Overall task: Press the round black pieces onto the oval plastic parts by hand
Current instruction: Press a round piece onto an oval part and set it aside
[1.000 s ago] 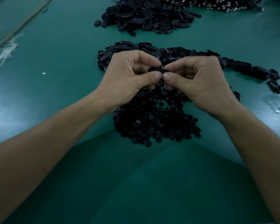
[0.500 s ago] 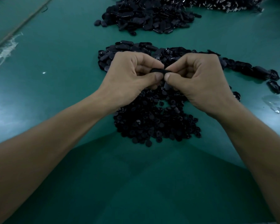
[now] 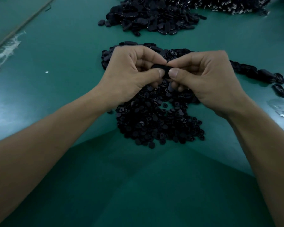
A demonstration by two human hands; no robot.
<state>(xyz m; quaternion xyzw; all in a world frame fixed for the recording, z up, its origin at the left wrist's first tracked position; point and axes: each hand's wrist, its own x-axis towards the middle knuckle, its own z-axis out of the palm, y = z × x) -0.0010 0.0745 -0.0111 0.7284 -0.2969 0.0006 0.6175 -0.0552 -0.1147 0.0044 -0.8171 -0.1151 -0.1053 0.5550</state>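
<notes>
- Looking down through the head camera, I see two bare hands meet over a green table (image 3: 64,54).
- The left hand (image 3: 128,76) is curled. Its thumb and first finger pinch the left end of a small black part (image 3: 164,69).
- The right hand (image 3: 208,79) is curled too. Its thumb and first finger pinch the right end of the same part.
- The two thumb tips sit side by side on the near edge of the part, very close to each other.
- The part is up off the table, right between the hands. It is dark and the fingers hide most of it, so I cannot tell if a round piece sits on it.
- The round pieces (image 3: 154,122) lie in a heap on the table, under the hands and a bit nearer to me. They are small and black.
- The ovals (image 3: 256,72) lie in a row behind the hands. The row runs out to the right across the table.
- A far heap (image 3: 154,18) of more black parts lies at the top of my view, well apart from the hands.
- Some white fluff (image 3: 5,51) lies by the left edge of the table, and a tiny white speck (image 3: 46,72) lies near it.
- A clear scrap (image 3: 280,107) lies on the table at the far right, near the end of the row.
- Both bare arms reach in from the bottom corners of my view.
</notes>
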